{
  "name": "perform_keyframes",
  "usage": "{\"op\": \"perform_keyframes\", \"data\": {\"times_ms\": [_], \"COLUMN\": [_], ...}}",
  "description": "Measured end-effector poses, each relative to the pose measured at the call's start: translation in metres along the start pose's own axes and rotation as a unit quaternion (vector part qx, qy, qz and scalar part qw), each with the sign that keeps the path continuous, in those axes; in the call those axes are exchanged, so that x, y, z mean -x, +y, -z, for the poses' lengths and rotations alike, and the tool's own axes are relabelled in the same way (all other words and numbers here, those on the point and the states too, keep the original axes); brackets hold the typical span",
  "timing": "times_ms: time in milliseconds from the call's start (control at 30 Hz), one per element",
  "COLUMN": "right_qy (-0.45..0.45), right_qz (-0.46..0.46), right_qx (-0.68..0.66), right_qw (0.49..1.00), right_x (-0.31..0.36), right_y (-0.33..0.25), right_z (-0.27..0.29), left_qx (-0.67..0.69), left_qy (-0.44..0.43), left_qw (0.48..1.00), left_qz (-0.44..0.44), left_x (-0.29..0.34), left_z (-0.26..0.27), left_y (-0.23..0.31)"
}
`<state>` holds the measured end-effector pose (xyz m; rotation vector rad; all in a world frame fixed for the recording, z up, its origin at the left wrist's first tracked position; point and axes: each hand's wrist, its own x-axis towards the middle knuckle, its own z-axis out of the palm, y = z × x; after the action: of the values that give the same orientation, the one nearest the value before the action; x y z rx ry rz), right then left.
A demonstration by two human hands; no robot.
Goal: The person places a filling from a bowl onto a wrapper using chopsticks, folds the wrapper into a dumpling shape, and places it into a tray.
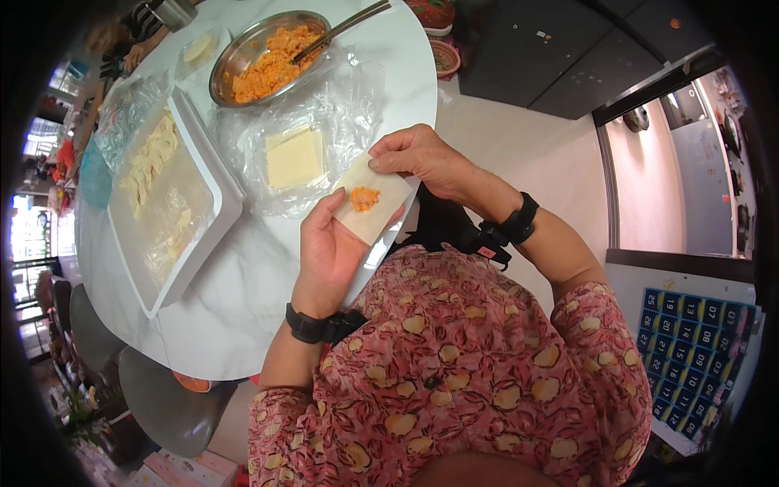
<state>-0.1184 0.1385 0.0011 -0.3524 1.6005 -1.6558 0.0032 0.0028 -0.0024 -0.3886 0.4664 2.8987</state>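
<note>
A square dumpling wrapper (pixel 381 223) with a small mound of orange filling (pixel 363 199) at its middle rests on my left hand (pixel 329 252). The left thumb presses on the wrapper's edge, and the fingers lie beneath it, mostly hidden. My right hand (pixel 422 162) pinches the wrapper's far corner between thumb and fingers. Just beyond, a stack of pale square wrappers (pixel 294 159) lies on clear plastic. Farther off stands a steel bowl (pixel 219 79) of orange filling, with a utensil handle (pixel 349 24) leaning out over its rim.
To the left, a white tray (pixel 221 183) holds folded dumplings (pixel 150 158) under clear plastic. A small dish (pixel 200 50) sits beyond it on the round marble-patterned table (pixel 268 325). Another person's hand (pixel 134 57) is at the far left edge. Grey chairs (pixel 174 406) stand at lower left.
</note>
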Motion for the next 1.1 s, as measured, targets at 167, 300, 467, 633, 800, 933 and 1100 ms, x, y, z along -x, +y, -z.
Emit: {"op": "perform_keyframes", "data": {"times_ms": [167, 300, 467, 633, 800, 933, 1100], "right_qy": [0.06, 0.116, 0.119, 0.099, 0.081, 0.042, 0.003], "right_qz": [0.28, 0.426, 0.445, 0.495, 0.517, 0.523, 0.547], "right_qx": [0.256, 0.382, 0.399, 0.444, 0.494, 0.509, 0.518], "right_qw": [0.923, 0.812, 0.793, 0.741, 0.694, 0.682, 0.658], "right_x": [0.013, 0.018, 0.017, 0.016, 0.018, 0.022, 0.027], "right_y": [0.017, 0.025, 0.029, 0.025, 0.026, 0.027, 0.024], "right_z": [-0.011, -0.018, -0.017, -0.019, -0.021, -0.021, -0.019], "left_qx": [-0.026, -0.003, 0.012, -0.002, -0.065, -0.089, -0.128], "left_qy": [0.027, 0.025, 0.05, 0.004, 0.03, 0.056, 0.035], "left_qw": [0.999, 1.0, 0.999, 1.0, 0.996, 0.992, 0.988], "left_qz": [-0.008, -0.004, 0.001, -0.005, -0.053, -0.074, -0.082], "left_x": [0.0, -0.004, -0.008, -0.006, -0.004, -0.004, -0.001], "left_z": [0.007, 0.01, 0.01, 0.011, 0.01, 0.015, 0.004], "left_y": [-0.005, -0.006, -0.002, -0.001, -0.005, 0.0, 0.005]}}
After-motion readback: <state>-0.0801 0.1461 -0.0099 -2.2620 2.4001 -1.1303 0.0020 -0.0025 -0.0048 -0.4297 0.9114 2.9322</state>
